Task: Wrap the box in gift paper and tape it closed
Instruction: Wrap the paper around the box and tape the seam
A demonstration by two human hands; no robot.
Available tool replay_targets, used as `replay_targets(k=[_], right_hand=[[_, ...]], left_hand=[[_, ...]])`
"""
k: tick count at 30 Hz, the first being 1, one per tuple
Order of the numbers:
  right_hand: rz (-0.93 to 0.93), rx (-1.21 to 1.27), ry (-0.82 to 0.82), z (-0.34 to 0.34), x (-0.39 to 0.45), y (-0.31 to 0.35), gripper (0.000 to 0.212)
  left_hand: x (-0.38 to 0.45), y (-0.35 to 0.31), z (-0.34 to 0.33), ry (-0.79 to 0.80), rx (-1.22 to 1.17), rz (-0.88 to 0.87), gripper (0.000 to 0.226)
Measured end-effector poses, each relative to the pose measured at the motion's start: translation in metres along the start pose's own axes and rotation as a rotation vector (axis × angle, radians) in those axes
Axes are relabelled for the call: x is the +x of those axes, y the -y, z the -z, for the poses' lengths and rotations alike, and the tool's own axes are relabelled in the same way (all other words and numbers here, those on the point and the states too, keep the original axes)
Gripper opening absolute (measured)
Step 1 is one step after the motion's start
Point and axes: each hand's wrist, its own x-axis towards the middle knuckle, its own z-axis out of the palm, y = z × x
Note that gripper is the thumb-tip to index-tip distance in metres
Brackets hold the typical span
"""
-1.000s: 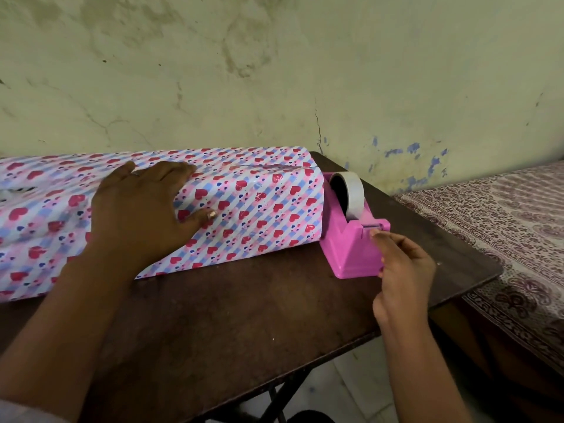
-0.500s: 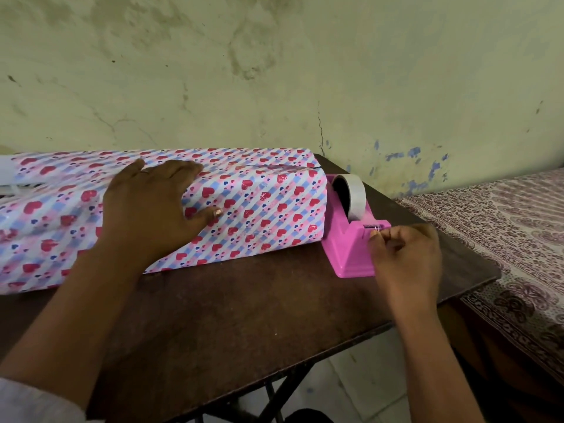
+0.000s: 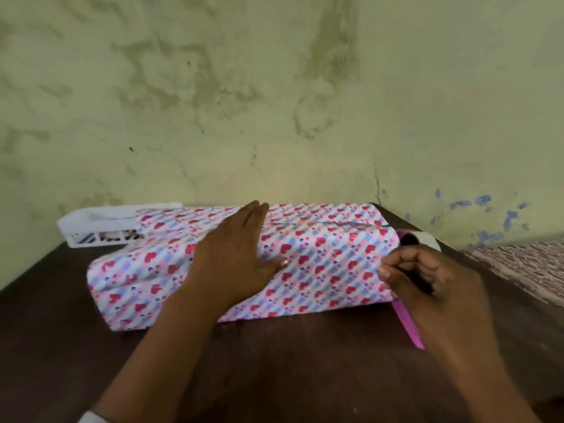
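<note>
Box: the wrapped box (image 3: 320, 264) lies lengthwise across the dark table (image 3: 274, 361), its right end close against the pink tape dispenser (image 3: 409, 325), which our right hand mostly hides.
Paper: the gift paper (image 3: 146, 288) with red hearts covers the long faces; a lapped seam runs along the top, and the left end looks bunched and not yet folded.
Left hand: our left hand (image 3: 235, 264) lies flat, fingers straight, pressing on the top and near face beside the seam.
Right hand: our right hand (image 3: 427, 282) is curled at the dispenser, fingertips pinched together as if on a strip of tape (the strip itself is too blurred to make out, so we cannot tell if tape is held).
Tape roll: the roll (image 3: 424, 239) peeks out just beyond the knuckles.
Step in hand: we judge this to be fetching tape for the top seam.
How to do it well: we keep the flat palm pressing so the lap stays taut, bring the strip across the seam, and rub it down from the middle outward.
Risk: lifting the palm early may let the lap spring open.
Behind: a white basket (image 3: 100, 222) stands at the far left.
</note>
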Motion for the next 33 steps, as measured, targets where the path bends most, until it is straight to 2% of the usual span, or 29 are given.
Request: replay_targets(k=[4, 9, 15, 26, 30, 33], right_hand=[[0.096, 0.13, 0.181, -0.035, 0.035, 0.032, 0.017], [-0.057, 0.172, 0.478, -0.074, 0.088, 0.045, 0.01], [-0.078, -0.042, 0.698, -0.101, 0.12, 0.048, 0.004], [0.127, -0.402, 0.854, -0.127, 0.133, 0.052, 0.017], [0.138, -0.504, 0.855, -0.133, 0.138, 0.051, 0.008], [0.064, -0.585, 0.849, -0.135, 0.145, 0.045, 0.031]], left_hand=[[-0.002, 0.012, 0.002, 0.016, 0.06, 0.027, 0.091], [-0.009, 0.013, -0.005, 0.009, 0.096, 0.035, 0.081], [-0.008, 0.015, -0.005, -0.015, 0.092, 0.022, 0.079], [-0.006, 0.015, -0.006, -0.004, 0.084, 0.027, 0.078], [-0.006, 0.015, -0.006, 0.003, 0.089, 0.031, 0.079], [-0.006, 0.015, -0.006, 0.002, 0.095, 0.03, 0.078]])
